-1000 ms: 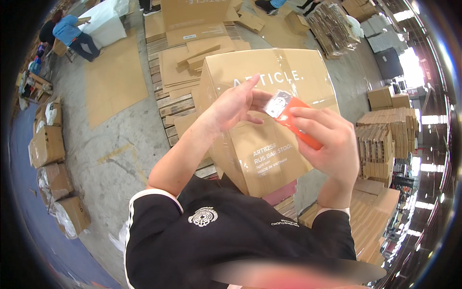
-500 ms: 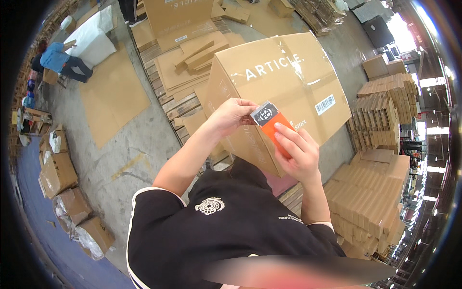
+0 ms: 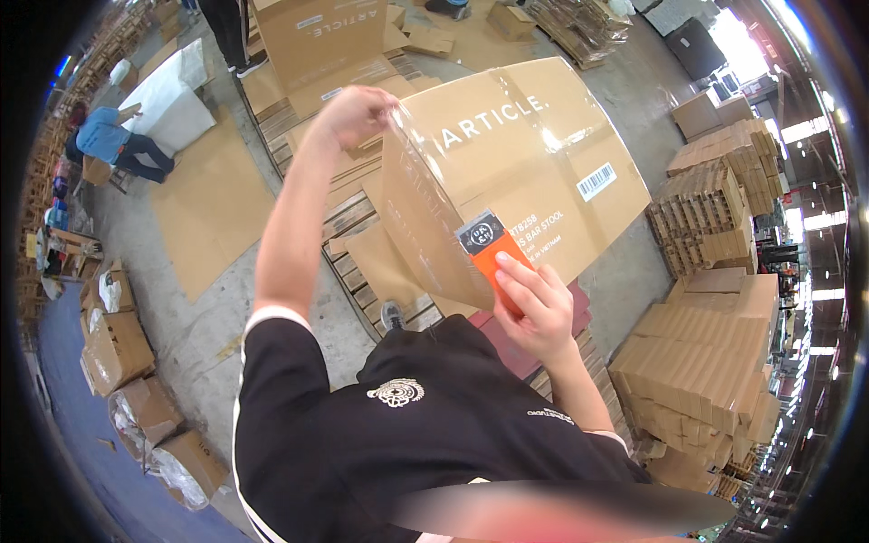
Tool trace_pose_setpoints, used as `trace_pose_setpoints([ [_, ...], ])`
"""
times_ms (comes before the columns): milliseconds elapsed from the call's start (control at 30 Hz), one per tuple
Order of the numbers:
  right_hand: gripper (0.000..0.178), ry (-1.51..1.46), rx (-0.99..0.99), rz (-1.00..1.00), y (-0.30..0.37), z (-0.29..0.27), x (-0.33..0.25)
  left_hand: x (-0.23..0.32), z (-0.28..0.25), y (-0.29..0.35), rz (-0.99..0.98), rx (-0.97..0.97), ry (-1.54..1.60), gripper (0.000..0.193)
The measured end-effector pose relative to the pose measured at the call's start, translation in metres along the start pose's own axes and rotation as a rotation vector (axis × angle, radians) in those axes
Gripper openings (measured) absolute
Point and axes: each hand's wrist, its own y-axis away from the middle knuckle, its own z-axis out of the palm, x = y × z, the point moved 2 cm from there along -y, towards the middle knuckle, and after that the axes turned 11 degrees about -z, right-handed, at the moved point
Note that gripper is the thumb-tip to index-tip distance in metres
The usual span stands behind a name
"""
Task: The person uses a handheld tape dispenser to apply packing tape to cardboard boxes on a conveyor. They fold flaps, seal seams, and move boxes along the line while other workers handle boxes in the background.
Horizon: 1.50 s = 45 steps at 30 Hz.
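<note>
A large cardboard box stands tilted in front of me, with white print, a white label and shiny clear tape. My left hand is up at its far left corner, fingers curled and pressed together at the edge; what they hold, if anything, is hidden. My right hand grips a flat orange piece with a black end that carries a round white print. This piece is held over the near left edge of the box, its lower part covered by my fingers.
The box is on wooden pallets with loose cardboard sheets. Another carton stands beyond it. Flattened cartons are stacked at the right. Open boxes with plastic line the left. A person in blue bends over a white-wrapped item.
My left hand has left the orange piece and moved up and away to the box's far left corner. The right hand with the orange piece has come slightly nearer and left.
</note>
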Motion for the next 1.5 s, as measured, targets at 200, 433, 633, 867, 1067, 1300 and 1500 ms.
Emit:
trace_pose_setpoints([
  [200,0.039,0.028,-0.016,0.119,0.016,0.029,0.006,0.016,-0.033,-0.049,-0.008,0.002,-0.457,0.021],
  [433,0.037,-0.038,0.032,0.112,0.020,0.056,0.025,-0.002,-0.023,-0.051,0.201,0.448,-0.871,0.023],
  [633,0.035,-0.076,-0.037,0.203,0.002,0.074,0.038,-0.009,-0.056,-0.085,0.169,0.510,-0.764,0.024],
  [867,0.031,-0.060,-0.050,0.185,-0.013,0.089,0.040,-0.008,-0.088,-0.101,-0.026,0.516,-0.553,0.049],
  [1067,0.031,-0.048,-0.135,0.238,-0.015,0.106,0.036,0.005,-0.059,-0.121,0.098,1.000,-1.089,0.078],
  [1300,0.032,-0.057,-0.163,0.308,-0.025,0.063,0.021,0.002,-0.042,-0.170,-0.196,0.736,-1.076,0.083],
  [1500,0.041,-0.081,-0.250,0.441,0.049,-0.014,-0.025,0.014,-0.070,-0.180,-0.165,0.754,-1.061,0.083],
])
